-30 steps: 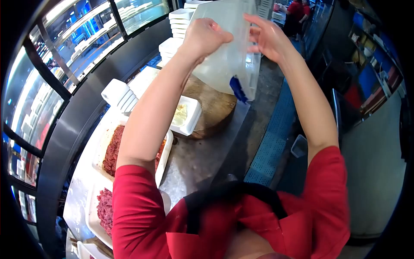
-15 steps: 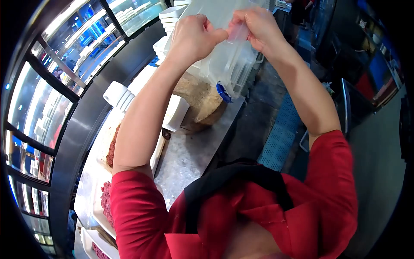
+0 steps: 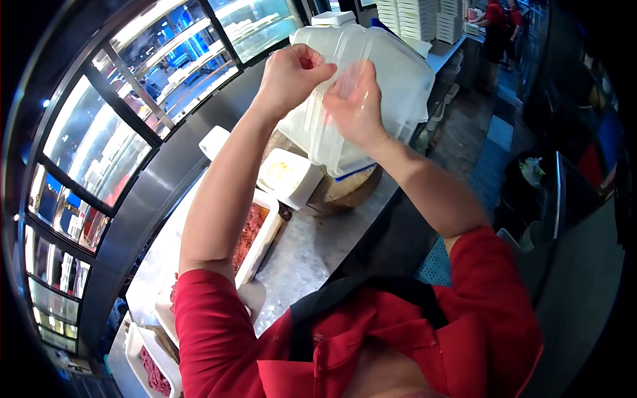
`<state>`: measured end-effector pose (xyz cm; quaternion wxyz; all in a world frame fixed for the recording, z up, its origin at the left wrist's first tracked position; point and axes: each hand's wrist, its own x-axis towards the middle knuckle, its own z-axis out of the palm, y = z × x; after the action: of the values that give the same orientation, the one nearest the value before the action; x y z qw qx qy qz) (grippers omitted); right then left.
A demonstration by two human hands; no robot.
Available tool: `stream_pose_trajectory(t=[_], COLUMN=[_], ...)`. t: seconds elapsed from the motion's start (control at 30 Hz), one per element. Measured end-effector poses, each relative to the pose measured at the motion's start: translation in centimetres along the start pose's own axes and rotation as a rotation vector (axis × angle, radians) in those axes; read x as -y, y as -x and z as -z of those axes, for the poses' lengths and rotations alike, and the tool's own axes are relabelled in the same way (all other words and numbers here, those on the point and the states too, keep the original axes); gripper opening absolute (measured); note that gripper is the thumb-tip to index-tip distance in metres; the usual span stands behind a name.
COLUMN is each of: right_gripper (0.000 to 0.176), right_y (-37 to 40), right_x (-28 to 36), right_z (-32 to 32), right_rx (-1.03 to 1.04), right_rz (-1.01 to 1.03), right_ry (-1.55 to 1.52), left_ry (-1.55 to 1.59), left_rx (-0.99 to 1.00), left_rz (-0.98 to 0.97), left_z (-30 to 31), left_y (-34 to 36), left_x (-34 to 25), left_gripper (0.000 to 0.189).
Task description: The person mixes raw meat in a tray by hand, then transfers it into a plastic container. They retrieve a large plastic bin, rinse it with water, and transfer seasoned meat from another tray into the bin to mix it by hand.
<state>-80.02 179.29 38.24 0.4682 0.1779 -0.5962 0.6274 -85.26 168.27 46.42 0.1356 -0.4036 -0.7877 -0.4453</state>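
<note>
Steady the plastic tub (image 3: 401, 86), tilted above the wooden block (image 3: 342, 192) and clear of the white dish (image 3: 302, 189), by its near rim (image 3: 322, 142), using the left hand (image 3: 290, 76), pinched narrow there, and the right hand (image 3: 359, 109), overlapping it with closure impossible to tell.

No lettering, label, brand, number or sign can be read on the large translucent plastic tub (image 3: 395, 83), the red short-sleeved shirt (image 3: 215, 325) or the stacked white rectangular containers (image 3: 399, 21).
</note>
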Motion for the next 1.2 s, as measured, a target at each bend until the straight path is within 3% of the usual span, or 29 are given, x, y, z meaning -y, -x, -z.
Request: stream_pose_trajectory(t=[0.13,0.43,0.5,0.57,0.6,0.63,0.7,0.83,0.9,0.93,1.2], right_gripper=[0.038,0.042,0.044,0.053,0.06,0.059,0.054,0.045,0.035,0.037,0.029], right_y=[1.0,5.6,5.7,5.1,4.8,3.5,1.2,0.4,0.4,0.5,2.1], right_x=[-3.2,-6.1,-4.8,-1.8,-2.3,-1.1,-1.2,-2.6,0.5,1.7,3.6], right_z=[-0.5,1.2,2.5,5.2,7.5,8.9,11.1,14.5,13.9,13.6,16.6], right_rx=[-0.012,-0.205,-0.083,0.068,-0.054,-0.168,-0.39,-0.268,-0.405,-0.454,-0.601], right_rz=[-0.035,0.025,0.014,-0.279,-0.559,-0.717,-0.936,-0.802,-0.842,-0.857,-0.974], right_ry=[0.028,-0.024,0.094,-0.274,-0.37,-0.555,-0.571,-0.601,-0.483,-0.474,-0.32], left_ry=[-0.237,-0.044,-0.066,0.001,-0.034,0.032,0.074,0.113,0.057,0.066,0.143], left_rx=[-0.036,-0.056,-0.045,-0.003,0.012,0.056,0.036,0.12,0.175,0.174,0.253], left_rz=[-0.068,-0.097,-0.102,-0.086,-0.159,-0.129,-0.132,-0.148,-0.148,-0.238,-0.335], left_z=[-0.6,-4.7,-5.3,-5.8,-6.1,-6.7,-7.5,-8.2,-8.4,-8.7,-10.9], left_y=[0.0,2.6,3.5,4.7,5.5,6.2,6.8,8.1,8.7,8.9,10.0], left_x=[1.1,3.4,3.2,3.6,3.3,3.6,4.3,4.8,5.0,5.2,3.9], left_gripper=[0.031,0.022,0.023,0.027,0.027,0.026,0.027,0.029,0.027,0.029,0.032])
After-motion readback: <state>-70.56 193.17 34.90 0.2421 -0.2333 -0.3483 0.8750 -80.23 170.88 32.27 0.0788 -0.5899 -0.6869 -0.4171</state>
